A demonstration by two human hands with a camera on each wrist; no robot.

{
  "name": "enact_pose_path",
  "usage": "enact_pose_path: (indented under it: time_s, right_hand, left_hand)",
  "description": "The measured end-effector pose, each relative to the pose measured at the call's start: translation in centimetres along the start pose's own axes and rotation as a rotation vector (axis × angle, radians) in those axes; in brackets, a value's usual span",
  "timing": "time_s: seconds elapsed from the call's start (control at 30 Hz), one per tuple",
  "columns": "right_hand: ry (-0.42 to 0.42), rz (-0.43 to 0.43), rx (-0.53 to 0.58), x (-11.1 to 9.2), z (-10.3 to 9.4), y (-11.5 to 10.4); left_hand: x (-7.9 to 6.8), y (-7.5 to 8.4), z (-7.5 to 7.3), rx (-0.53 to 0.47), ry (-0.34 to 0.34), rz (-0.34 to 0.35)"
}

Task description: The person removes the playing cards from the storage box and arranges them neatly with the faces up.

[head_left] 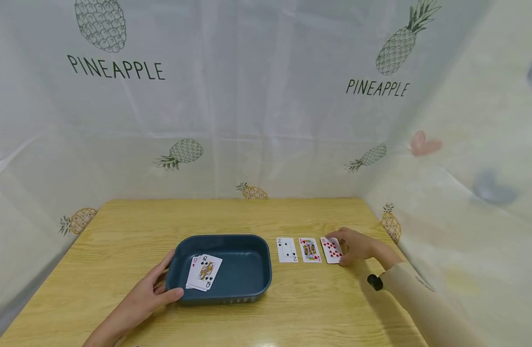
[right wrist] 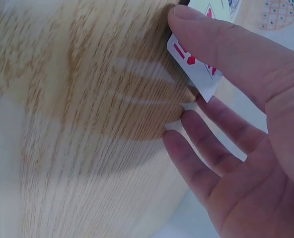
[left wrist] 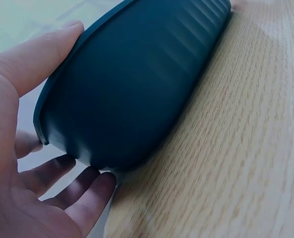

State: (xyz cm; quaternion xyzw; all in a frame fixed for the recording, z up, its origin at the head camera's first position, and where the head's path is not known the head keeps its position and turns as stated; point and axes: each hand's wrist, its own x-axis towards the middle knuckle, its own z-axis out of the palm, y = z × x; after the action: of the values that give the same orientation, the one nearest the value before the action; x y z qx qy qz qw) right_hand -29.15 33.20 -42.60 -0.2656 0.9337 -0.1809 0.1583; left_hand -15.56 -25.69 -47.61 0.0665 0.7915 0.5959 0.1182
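The left hand point(head_left: 145, 294) is gripping a blue tray point(head_left: 246, 275), the right hand point(head_left: 358, 245) pinching the ten of hearts point(head_left: 332, 251), which a slip could knock into the king point(head_left: 310, 250).

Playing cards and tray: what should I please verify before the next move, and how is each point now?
1. Left hand holds the blue tray: ok.
2. Right hand touches the ten of hearts: ok.
3. Its pinch there is firm: cannot tell.
4. The 2 card, face card and ten lie apart, face up: ok.
5. Tray empty: not ok; a queen lies over other cards inside.
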Motion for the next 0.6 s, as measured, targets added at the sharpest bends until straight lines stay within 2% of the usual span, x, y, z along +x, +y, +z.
enact_pose_path:
  time_s: [0.33, 0.6]
  right_hand:
    - [0.004, -0.032, -0.018, 0.58, 0.01, -0.28]
    - [-0.010, 0.014, -0.062, 0.65, -0.13, -0.64]
  left_hand:
    - [-0.09, -0.03, -0.32, 0.037, 0.013, -0.023]
    - [0.01, -0.02, -0.18, 0.039, -0.001, 0.026]
